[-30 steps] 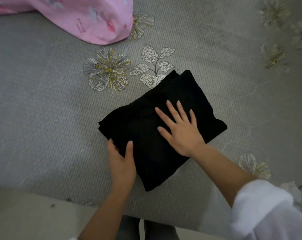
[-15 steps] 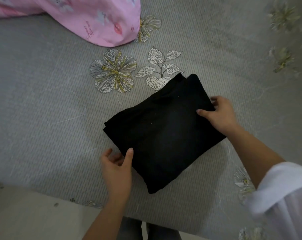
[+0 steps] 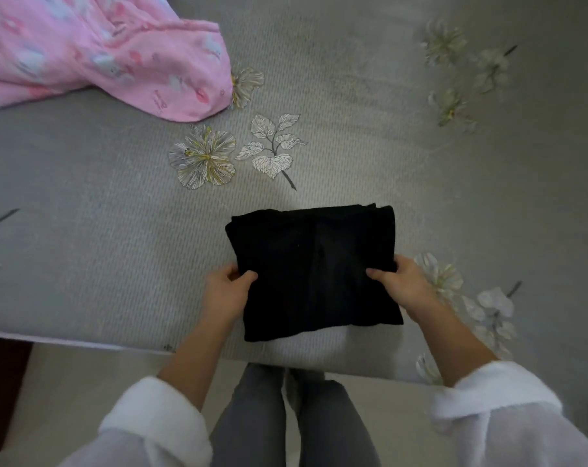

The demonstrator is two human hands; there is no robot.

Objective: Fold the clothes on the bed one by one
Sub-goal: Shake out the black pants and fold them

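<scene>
While left hand (image 3: 223, 291) and right hand (image 3: 400, 284) grip its sides — folded black garment (image 3: 316, 264) | near edge of bed (image 3: 83, 230)

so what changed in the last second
The right hand, which lay flat on the black garment, now grips its right edge; the left hand grips the left edge. The garment was turned square and drawn toward the near edge of the bed. The pink garment stayed put.

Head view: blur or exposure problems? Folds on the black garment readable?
Head view: dim, soft light; pink garment and edge flower prints blurred; black garment nearly featureless, one faint vertical crease; left hand and right hand fairly sharp.
</scene>
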